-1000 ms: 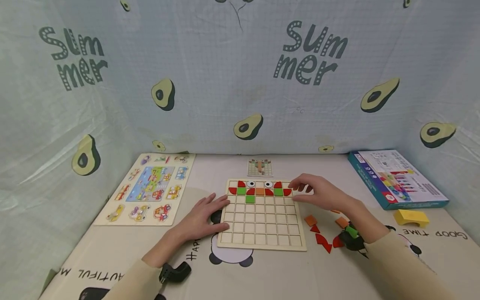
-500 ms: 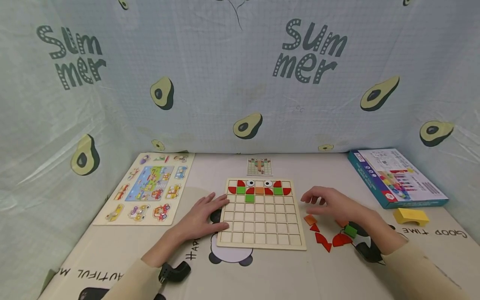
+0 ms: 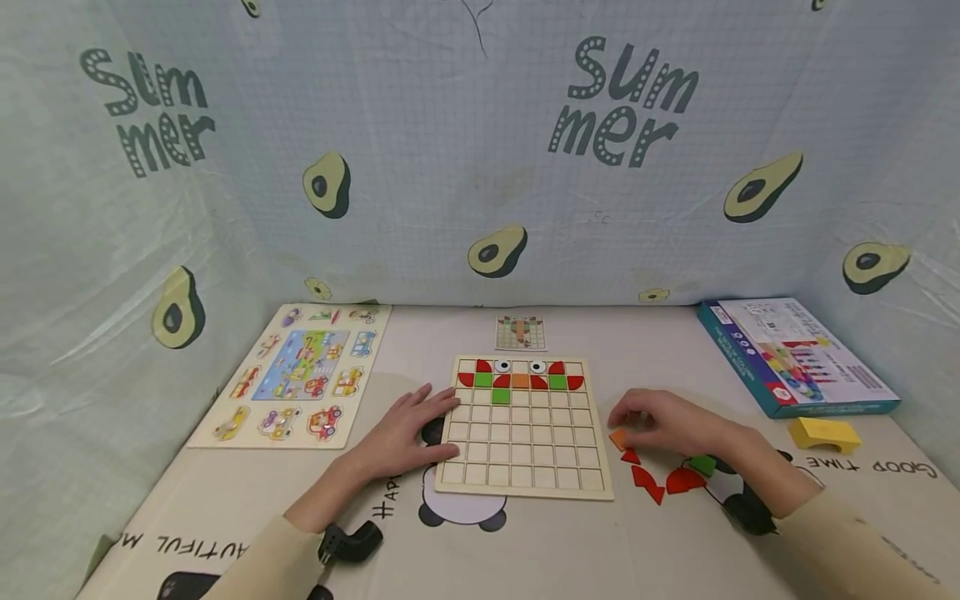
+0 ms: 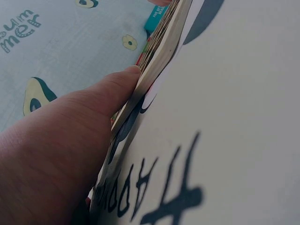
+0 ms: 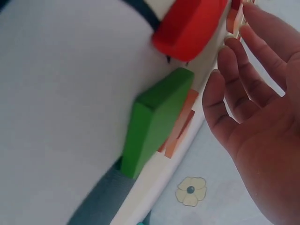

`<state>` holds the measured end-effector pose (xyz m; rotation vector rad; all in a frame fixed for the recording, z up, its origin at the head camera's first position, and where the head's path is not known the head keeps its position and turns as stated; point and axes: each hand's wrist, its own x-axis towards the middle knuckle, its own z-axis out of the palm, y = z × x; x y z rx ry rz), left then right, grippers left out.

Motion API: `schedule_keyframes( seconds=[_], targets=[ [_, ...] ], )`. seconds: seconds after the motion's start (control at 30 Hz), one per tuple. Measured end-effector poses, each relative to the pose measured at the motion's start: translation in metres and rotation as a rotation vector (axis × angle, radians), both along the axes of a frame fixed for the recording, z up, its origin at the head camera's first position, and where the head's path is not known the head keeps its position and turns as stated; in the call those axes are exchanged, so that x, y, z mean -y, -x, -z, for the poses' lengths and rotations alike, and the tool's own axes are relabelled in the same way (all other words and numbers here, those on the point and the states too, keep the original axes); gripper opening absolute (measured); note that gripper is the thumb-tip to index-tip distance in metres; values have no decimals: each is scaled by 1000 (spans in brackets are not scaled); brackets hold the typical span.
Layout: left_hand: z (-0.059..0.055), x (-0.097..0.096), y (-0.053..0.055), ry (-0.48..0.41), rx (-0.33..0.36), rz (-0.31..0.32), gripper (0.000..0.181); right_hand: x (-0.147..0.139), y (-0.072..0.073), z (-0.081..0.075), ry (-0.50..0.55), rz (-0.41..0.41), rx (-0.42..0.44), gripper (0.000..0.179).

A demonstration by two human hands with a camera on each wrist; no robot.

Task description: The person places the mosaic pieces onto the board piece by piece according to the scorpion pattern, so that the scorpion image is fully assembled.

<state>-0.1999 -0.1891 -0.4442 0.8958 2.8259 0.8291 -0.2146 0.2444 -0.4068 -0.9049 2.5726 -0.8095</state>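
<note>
My left hand point(image 3: 408, 433) rests along the left edge of a wooden grid board point(image 3: 525, 460), its thumb point(image 4: 124, 84) against the rim. Red, green and orange tiles and two eye tiles fill part of the board's upper rows. Off the board's right side, my right hand point(image 3: 663, 421) hovers low over loose pieces, fingers loosely bent. Its fingertips are at an orange square tile point(image 3: 618, 439), which lies on the table partly hidden by them; a firm pinch is not visible. Nearby lie a red triangle point(image 3: 631, 457), a red rounded piece point(image 3: 686, 480) and a green tile point(image 5: 157, 117).
A small pattern card point(image 3: 521, 333) lies behind the board. At left is a vehicle picture puzzle point(image 3: 281, 400); at right are a boxed set point(image 3: 802, 358) and a yellow arch block point(image 3: 823, 434). A printed cloth point(image 3: 525, 550) covers the table.
My right hand has moved from the board's upper right corner, right and toward me, down to the loose orange tile. The left hand stays at the board's edge.
</note>
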Motion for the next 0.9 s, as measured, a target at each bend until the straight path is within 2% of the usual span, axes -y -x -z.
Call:
schedule_keyframes(
  seconds=[0.63,0.9],
  targets=[
    [-2,-2,0,6,-2,-1,71,-2,5,-2,-66,22,5,18],
    [-2,-1,0,8,-1,-4,72,-3,8,-3,-57,13,-36,19]
  ],
)
